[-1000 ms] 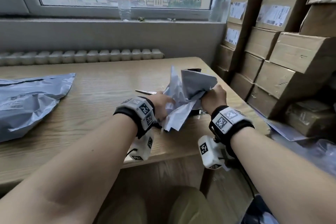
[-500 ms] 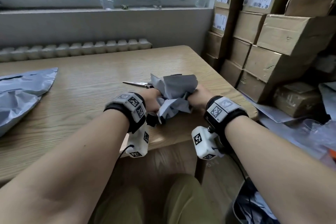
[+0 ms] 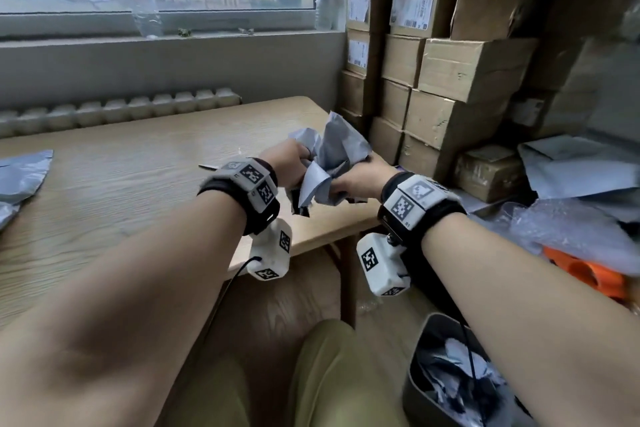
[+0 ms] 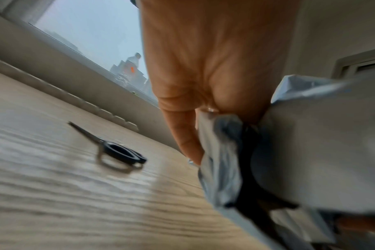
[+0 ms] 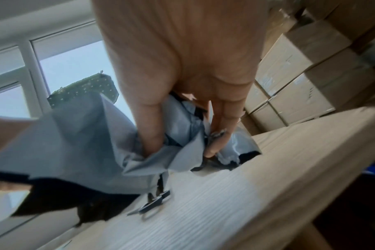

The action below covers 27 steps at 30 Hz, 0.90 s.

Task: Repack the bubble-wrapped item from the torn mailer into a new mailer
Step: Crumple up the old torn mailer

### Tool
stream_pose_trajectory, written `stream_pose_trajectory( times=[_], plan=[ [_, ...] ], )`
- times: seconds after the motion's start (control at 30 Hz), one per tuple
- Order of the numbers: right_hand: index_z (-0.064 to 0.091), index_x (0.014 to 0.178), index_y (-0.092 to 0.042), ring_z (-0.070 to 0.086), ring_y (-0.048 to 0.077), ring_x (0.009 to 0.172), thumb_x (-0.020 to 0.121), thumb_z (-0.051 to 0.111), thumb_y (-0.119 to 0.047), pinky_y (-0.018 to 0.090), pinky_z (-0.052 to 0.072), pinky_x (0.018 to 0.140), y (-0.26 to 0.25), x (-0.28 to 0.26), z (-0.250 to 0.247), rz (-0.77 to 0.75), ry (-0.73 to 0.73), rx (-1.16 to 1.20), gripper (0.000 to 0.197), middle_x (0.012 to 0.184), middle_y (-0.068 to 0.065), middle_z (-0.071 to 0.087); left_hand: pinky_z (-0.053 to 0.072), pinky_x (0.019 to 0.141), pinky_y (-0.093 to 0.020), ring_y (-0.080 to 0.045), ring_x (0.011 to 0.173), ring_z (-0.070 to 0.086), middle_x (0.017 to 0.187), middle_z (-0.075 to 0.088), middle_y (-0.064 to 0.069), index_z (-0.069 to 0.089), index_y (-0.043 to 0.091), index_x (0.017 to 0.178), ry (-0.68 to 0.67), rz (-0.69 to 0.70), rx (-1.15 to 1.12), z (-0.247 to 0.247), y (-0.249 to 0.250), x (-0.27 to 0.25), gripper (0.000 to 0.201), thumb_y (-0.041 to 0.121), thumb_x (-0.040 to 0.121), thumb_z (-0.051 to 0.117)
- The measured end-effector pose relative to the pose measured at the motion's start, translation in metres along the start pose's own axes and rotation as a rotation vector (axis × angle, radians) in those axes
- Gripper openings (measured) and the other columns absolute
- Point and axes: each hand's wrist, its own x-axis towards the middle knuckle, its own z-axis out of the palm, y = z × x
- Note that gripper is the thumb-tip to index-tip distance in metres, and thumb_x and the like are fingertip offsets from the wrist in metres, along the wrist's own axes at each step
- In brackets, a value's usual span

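Both my hands crumple the torn grey mailer (image 3: 329,163) above the table's right front corner. My left hand (image 3: 291,163) grips its left side, my right hand (image 3: 356,177) its right side. The mailer (image 4: 289,152) is grey outside and black inside; it bunches under my left fingers (image 4: 182,135). My right fingers (image 5: 152,128) dig into the mailer's (image 5: 86,135) folds. Another grey mailer (image 3: 20,180) lies flat at the table's far left edge. No bubble-wrapped item shows in my hands.
Scissors (image 4: 116,148) lie on the wooden table (image 3: 121,191) just left of my hands. Stacked cardboard boxes (image 3: 450,80) fill the right side. A dark bin (image 3: 446,385) with scraps stands on the floor at lower right. Loose bubble wrap (image 3: 568,229) lies right.
My hands have squeezed the torn mailer into a tighter wad and carried it rightward toward the table's corner. The view has swung right, bringing the bin into sight.
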Motion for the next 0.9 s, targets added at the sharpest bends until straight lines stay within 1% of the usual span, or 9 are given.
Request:
stream_pose_trajectory(
  times=[0.13,0.23,0.33,0.43,0.5,0.57,0.7,0.8,0.9],
  plan=[
    [0.06,0.111,-0.002,0.051,0.01,0.058,0.084,0.061,-0.009,0.004,0.034,0.037,0.028,-0.022,-0.036,0.105,0.089,-0.047,0.028,0.087,0.004,0.055,0.042,0.076,-0.028,-0.024,0.087,0.054,0.093,0.062,-0.01,0.066,0.001,0.102,-0.013,0.1,-0.118,0.02,0.047,0.007,0.023,0.007,0.09,0.048],
    [0.063,0.092,-0.01,0.048,0.017,0.067,0.083,0.058,-0.009,0.007,0.035,0.038,0.06,-0.035,-0.058,0.166,0.272,0.014,0.011,0.081,0.005,0.057,0.04,0.07,-0.027,-0.026,0.081,0.052,0.085,0.056,-0.011,0.064,-0.003,0.097,-0.035,0.141,-0.216,0.044,0.084,0.017,0.02,0.008,0.089,0.049],
    [0.064,0.11,-0.003,0.047,0.012,0.061,0.087,0.058,-0.005,0.002,0.03,0.033,0.1,-0.048,-0.076,0.22,0.331,0.137,0.024,0.099,0.015,0.065,0.043,0.073,-0.027,-0.026,0.091,0.058,0.092,0.06,-0.005,0.056,0.006,0.108,-0.102,0.168,-0.345,0.082,0.12,0.027,0.023,0.015,0.087,0.057],
    [0.061,0.101,-0.013,0.046,0.001,0.059,0.086,0.064,-0.009,-0.002,0.03,0.037,0.144,-0.06,-0.092,0.279,0.448,0.257,0.016,0.084,-0.002,0.062,0.051,0.084,-0.035,-0.027,0.099,0.062,0.105,0.066,-0.009,0.043,0.012,0.116,-0.165,0.173,-0.459,0.131,0.15,0.04,0.041,0.023,0.083,0.065],
    [0.062,0.096,-0.015,0.061,0.008,0.069,0.079,0.07,-0.009,0.005,0.049,0.053,0.182,-0.061,-0.094,0.338,0.534,0.339,0.02,0.084,-0.005,0.065,0.048,0.085,-0.034,-0.026,0.1,0.061,0.108,0.065,-0.009,0.04,0.011,0.117,-0.243,0.18,-0.438,0.165,0.167,0.047,0.044,0.027,0.084,0.064],
    [0.065,0.104,-0.011,0.069,0.021,0.089,0.071,0.073,-0.013,0.027,0.057,0.077,0.224,-0.059,-0.092,0.389,0.584,0.401,0.034,0.095,0.0,0.072,0.049,0.087,-0.035,-0.025,0.101,0.061,0.11,0.064,-0.009,0.037,0.01,0.12,-0.322,0.173,-0.439,0.199,0.182,0.054,0.049,0.03,0.084,0.064],
    [0.066,0.105,-0.013,0.066,0.021,0.095,0.065,0.074,-0.031,0.031,0.053,0.087,0.303,-0.061,-0.086,0.609,0.558,0.344,0.045,0.106,0.003,0.071,0.05,0.086,-0.033,-0.03,0.104,0.062,0.116,0.062,-0.012,0.029,0.011,0.133,-0.442,0.171,-0.428,0.269,0.199,0.064,0.066,0.028,0.082,0.068],
    [0.061,0.113,-0.008,0.057,0.021,0.104,0.084,0.061,-0.015,0.026,0.041,0.09,0.357,-0.063,-0.072,0.766,0.477,0.261,0.03,0.123,0.012,0.062,0.048,0.084,-0.029,-0.027,0.103,0.062,0.115,0.062,-0.009,0.023,0.018,0.142,-0.643,0.177,-0.374,0.322,0.2,0.07,0.073,0.024,0.083,0.066],
    [0.052,0.127,-0.003,0.048,0.028,0.123,0.093,0.048,-0.016,0.028,0.035,0.098,0.405,-0.063,-0.052,0.876,0.37,0.147,0.037,0.133,0.016,0.053,0.055,0.086,-0.038,-0.026,0.093,0.064,0.109,0.063,-0.009,0.032,0.019,0.136,-0.848,0.095,-0.394,0.374,0.195,0.078,0.066,0.021,0.08,0.065]
  ],
)
